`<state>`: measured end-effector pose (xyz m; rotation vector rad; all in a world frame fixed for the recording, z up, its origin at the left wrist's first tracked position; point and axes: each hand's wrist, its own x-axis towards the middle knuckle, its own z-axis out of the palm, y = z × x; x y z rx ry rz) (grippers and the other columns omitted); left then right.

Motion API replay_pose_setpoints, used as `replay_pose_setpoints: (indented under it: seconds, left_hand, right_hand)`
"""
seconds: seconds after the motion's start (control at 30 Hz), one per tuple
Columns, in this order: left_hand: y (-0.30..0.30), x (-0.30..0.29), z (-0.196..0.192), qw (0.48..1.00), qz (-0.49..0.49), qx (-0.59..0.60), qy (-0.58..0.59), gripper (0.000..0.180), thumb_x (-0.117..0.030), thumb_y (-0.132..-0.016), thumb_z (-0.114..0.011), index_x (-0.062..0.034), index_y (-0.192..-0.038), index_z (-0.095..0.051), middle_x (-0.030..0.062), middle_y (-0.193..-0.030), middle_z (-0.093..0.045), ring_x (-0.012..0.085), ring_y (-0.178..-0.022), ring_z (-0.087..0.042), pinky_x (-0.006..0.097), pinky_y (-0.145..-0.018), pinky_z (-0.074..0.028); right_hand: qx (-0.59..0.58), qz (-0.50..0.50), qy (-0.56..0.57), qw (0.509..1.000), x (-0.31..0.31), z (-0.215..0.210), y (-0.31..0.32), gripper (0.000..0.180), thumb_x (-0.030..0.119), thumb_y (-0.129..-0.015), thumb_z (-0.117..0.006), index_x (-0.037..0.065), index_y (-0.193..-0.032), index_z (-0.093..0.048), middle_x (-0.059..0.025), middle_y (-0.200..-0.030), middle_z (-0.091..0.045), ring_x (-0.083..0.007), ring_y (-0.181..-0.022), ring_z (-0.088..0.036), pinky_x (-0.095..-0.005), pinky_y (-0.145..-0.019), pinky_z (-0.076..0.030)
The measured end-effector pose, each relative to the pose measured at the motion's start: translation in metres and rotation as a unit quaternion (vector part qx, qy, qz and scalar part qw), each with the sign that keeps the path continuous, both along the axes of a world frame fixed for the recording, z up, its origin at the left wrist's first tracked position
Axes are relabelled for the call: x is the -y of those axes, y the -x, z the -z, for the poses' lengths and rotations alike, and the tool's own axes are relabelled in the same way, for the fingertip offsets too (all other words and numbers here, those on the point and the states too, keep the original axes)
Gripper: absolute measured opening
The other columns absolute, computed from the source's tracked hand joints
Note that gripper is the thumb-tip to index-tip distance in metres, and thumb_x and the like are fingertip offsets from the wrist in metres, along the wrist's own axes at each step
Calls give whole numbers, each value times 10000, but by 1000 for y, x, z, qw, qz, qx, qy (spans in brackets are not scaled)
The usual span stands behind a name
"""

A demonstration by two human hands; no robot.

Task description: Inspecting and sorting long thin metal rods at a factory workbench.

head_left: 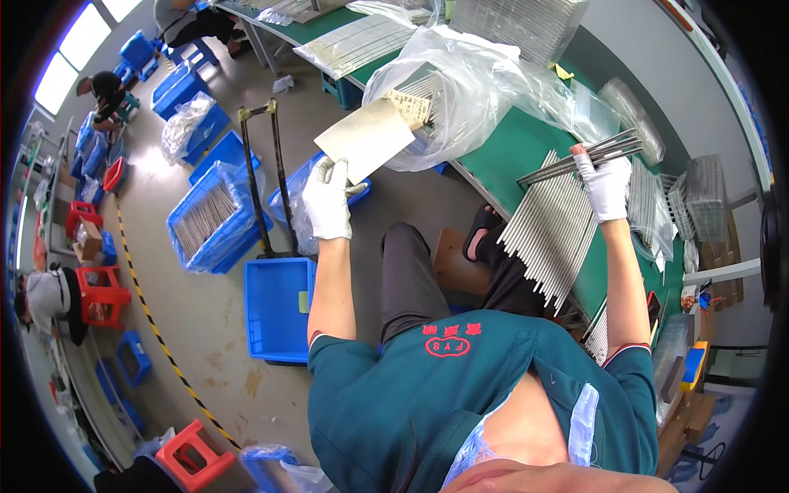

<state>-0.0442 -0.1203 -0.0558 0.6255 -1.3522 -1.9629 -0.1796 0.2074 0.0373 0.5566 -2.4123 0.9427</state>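
Observation:
My left hand, in a white glove, is closed on the lower edge of a cream-coloured card. It is held up left of the green table. My right hand, also gloved but with a bare thumb tip, grips a small bundle of thin metal rods lying crosswise above the table. Beneath it, a row of similar metal rods lies side by side, their ends sticking out past the table's near edge. Beyond the card, a clear plastic bag wraps more rods, with a written paper label by its opening.
The green table runs along my right, with stacked clear plastic trays. A blue bin stands on the floor at my left. Behind it are a rod-filled blue crate and a black trolley handle. Several people sit farther off.

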Motion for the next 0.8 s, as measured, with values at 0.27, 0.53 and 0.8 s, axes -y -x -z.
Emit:
replay_pose_setpoints:
  seconds: [0.27, 0.53, 0.8]
  left_hand:
    - [15, -7, 6, 860, -234, -73, 448, 192, 44, -716, -579, -75, -844, -658, 105, -1124, -549, 222, -1082, -479, 310, -888, -399]
    - [8, 6, 17, 925, -65, -283, -245, 170, -78, -759, -534, 21, -889, -581, 154, -991, -588, 249, -872, -593, 334, -791, -487]
    - [-3, 42, 53, 905, 72, -377, -184, 174, -172, -846, -449, -40, -808, -556, 97, -1182, -498, 260, -1134, -421, 412, -952, -365]
  right_hand:
    - [23, -2, -19, 1000, 4, -4, -5, 170, 167, -745, -680, 3, -781, -656, -50, -596, -597, -104, -523, -534, -252, -514, -422]
    - [7, -4, -4, 1000, -3, 1, 0, 150, 159, -757, -667, 13, -790, -667, -48, -617, -614, -100, -543, -545, -245, -526, -424]
    - [24, -11, -4, 1000, 1, -1, 0, 190, 190, -765, -664, 4, -803, -663, -53, -619, -615, -96, -515, -535, -245, -501, -418]
